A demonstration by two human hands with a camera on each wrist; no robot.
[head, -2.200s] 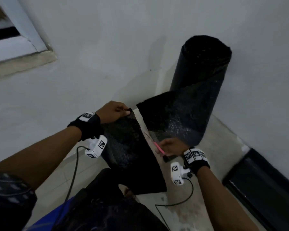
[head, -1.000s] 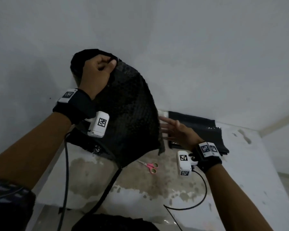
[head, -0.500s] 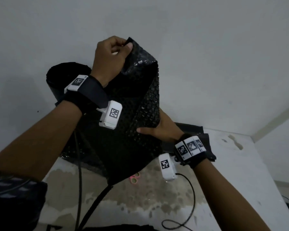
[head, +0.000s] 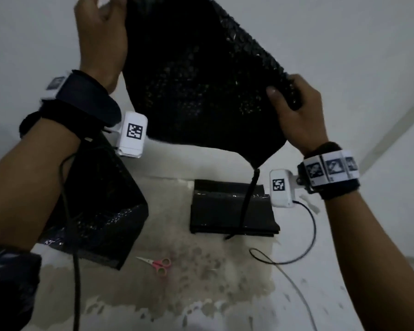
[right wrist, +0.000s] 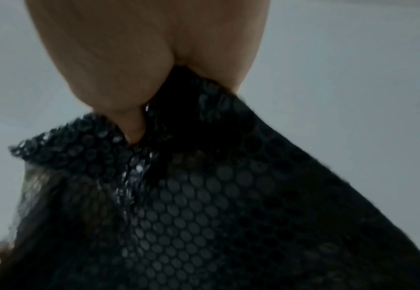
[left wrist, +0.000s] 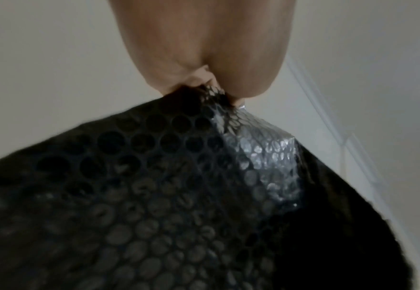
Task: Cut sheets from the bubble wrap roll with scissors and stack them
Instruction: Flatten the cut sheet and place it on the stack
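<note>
Black bubble wrap sheet [head: 201, 75] held up across upper centre of head view. Left hand [head: 101, 37] pinches its top corner at upper left; right hand [head: 296, 111] grips opposite edge at right, thumb over front. Square coded tags on wrist cameras, no legible writing. Below: stack of cut sheets [head: 232, 211] at centre, bubble wrap roll [head: 98, 211] lower left, pink scissors [head: 158, 265] on worktop [head: 201, 295]. Wrist views show only close bubbles and pinching fingers [left wrist: 203, 76].
</note>
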